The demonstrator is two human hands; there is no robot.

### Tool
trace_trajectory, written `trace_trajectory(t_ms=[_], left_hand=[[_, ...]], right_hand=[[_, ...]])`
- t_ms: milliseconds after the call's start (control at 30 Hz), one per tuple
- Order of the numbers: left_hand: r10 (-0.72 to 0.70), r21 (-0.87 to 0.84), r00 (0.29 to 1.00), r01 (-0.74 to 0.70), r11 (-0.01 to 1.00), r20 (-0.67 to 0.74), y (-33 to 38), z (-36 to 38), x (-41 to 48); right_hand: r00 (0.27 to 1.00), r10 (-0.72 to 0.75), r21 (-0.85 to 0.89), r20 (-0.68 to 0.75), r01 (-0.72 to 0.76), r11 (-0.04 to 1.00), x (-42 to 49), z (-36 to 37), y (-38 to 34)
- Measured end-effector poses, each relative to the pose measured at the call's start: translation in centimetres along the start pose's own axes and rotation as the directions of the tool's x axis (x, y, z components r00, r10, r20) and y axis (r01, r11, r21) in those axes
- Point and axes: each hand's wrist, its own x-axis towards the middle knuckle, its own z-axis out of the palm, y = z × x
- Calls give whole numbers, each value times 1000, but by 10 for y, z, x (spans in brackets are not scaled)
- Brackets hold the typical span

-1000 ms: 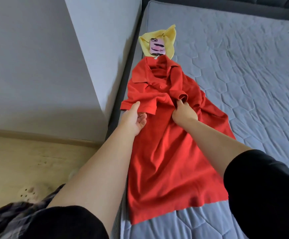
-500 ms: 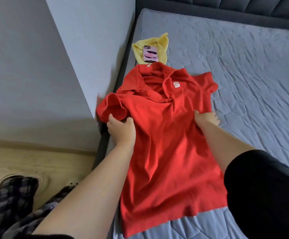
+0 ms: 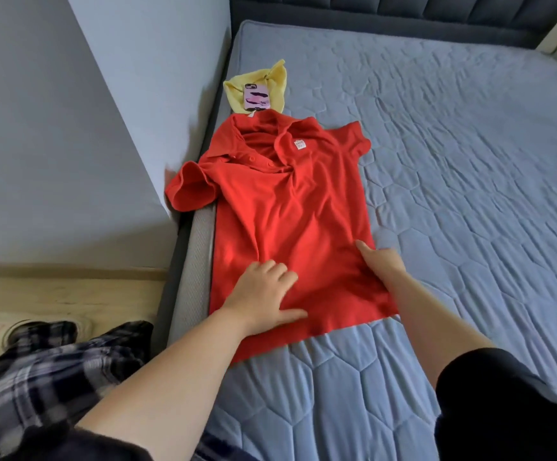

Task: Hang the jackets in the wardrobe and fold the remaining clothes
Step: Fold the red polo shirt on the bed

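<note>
A red polo shirt lies spread face up along the left edge of the grey-blue quilted mattress, collar away from me. Its left sleeve hangs over the bed's edge. My left hand presses flat on the lower part of the shirt with fingers spread. My right hand rests on the shirt's right edge near the hem, fingers straight, smoothing the cloth.
Beyond the collar lies a yellow garment with a pink-cased phone on it. A grey wardrobe side stands close on the left. A plaid garment is at the lower left, over the wooden floor. A dark headboard closes the far end.
Both hands let go of the sleeves after spreading the shirt out, then slid down toward the hem and now lie flat on it. The shirt went from bunched to laid out.
</note>
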Motion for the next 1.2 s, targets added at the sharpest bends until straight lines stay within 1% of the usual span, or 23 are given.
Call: trace_trajectory(t_ms=[33, 67, 133, 200, 267, 300, 367, 467, 533, 567, 600, 667, 700, 733, 800, 833, 867, 933, 1000, 1033, 1067, 1133, 1200], left_hand=[[60, 83, 988, -72, 994, 142, 9, 5, -6], [52, 154, 968, -92, 984, 245, 15, 9, -12], [-52, 226, 948, -21, 974, 313, 20, 13, -20], [-183, 289, 938, 95, 952, 294, 22, 8, -23], [-356, 290, 901, 281, 915, 249, 22, -2, -22], [-422, 263, 873, 359, 895, 244, 23, -9, -21], [-446, 199, 849, 403, 894, 283, 30, -19, -15], [-365, 13, 823, 400, 916, 436, 52, -34, 0], [-257, -91, 754, 386, 918, 604, 70, -40, 9], [-209, -113, 703, 382, 917, 679, 80, -42, 11], [-185, -110, 640, 392, 914, 746, 89, -42, 13], [-167, -70, 528, 400, 914, 833, 110, -39, 13], [-152, -69, 483, 409, 910, 862, 120, -35, 12], [-121, -92, 419, 453, 887, 900, 129, -29, 9], [18, -170, 236, 642, 748, 972, 142, -18, 4], [96, -210, 198, 706, 677, 976, 142, -14, 3], [127, -256, 227, 742, 620, 966, 137, -10, 3], [45, -354, 382, 797, 490, 923, 119, -7, 4], [-127, -448, 509, 831, 328, 851, 90, -8, 6], [-233, -484, 536, 840, 246, 811, 72, -8, 5], [-345, -517, 533, 843, 145, 773, 54, -9, 2], [-531, -601, 466, 792, -107, 708, 19, -11, -8], [-623, -695, 389, 614, -373, 678, -8, -12, -15]], right_hand=[[996, 10, 27, 84, -13, 1000, -10, -5, 7], [985, 11, 64, 173, -22, 998, -19, -10, 14], [957, -22, 154, 290, -24, 988, -31, -15, 23], [963, 3, 364, 268, -104, 925, -40, -16, 32], [971, 75, 606, 225, -200, 770, -50, -17, 37], [976, 110, 668, 189, -210, 713, -53, -19, 37], [988, 151, 679, 31, -132, 723, -55, -28, 35], [966, 123, 506, -227, 9, 863, -59, -47, 39], [949, 63, 309, -308, 37, 950, -63, -58, 53], [952, 20, 163, -307, 32, 986, -65, -61, 62], [969, -15, -19, -248, 11, 1000, -66, -63, 72], [998, 3, -368, -67, -27, 929, -67, -70, 89], [999, 41, -498, -19, -45, 866, -67, -73, 94], [997, 73, -558, -16, -70, 827, -67, -73, 97], [992, 41, -552, -115, -98, 828, -74, -61, 93], [982, -72, -545, -176, -36, 837, -77, -49, 87], [949, -237, -556, -206, 86, 827, -81, -34, 81], [851, -495, -535, -176, 340, 773, -87, -5, 63], [804, -582, -455, -121, 476, 752, -91, 15, 43], [799, -594, -427, -96, 506, 749, -90, 24, 36], [798, -598, -414, -75, 521, 747, -88, 33, 30], [789, -613, -414, -41, 546, 729, -86, 49, 17], [780, -625, -410, -1, 570, 712, -83, 62, 3]])
